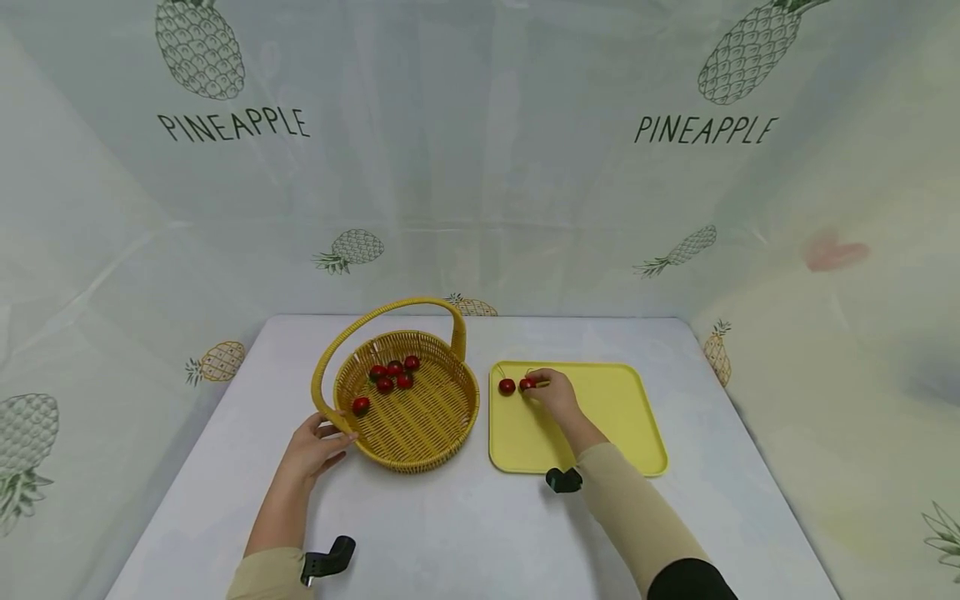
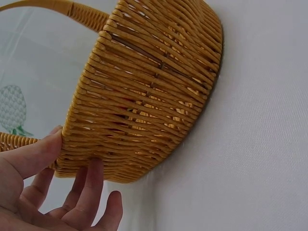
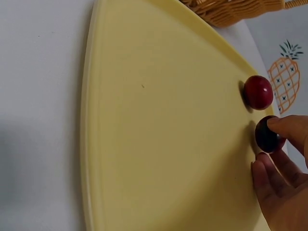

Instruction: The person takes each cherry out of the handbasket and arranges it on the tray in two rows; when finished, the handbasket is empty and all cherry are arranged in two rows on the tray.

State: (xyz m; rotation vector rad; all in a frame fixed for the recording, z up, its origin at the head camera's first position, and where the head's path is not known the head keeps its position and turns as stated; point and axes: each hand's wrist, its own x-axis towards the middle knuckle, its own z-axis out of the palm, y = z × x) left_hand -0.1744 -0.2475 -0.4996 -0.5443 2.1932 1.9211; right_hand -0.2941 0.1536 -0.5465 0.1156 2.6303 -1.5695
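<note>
The yellow woven basket (image 1: 431, 429) with its tall arched handle sits on the left half of the table, and several red cherries (image 1: 385, 386) lie inside it. My left hand (image 1: 315, 450) holds its near-left side by the handle's base, thumb at the rim and fingers against the wicker wall (image 2: 144, 96). Over the far-left part of a yellow tray (image 1: 600, 417), my right hand (image 1: 557, 398) pinches a dark red cherry (image 3: 267, 135) between thumb and fingers. Beside it on the tray rests another cherry (image 3: 258, 92), with a thin stem showing in the head view.
A white-covered table (image 1: 450, 533) bears the basket and tray, which stand side by side with a narrow gap. Behind and around the table hangs a pale curtain (image 1: 480, 167) printed with pineapples.
</note>
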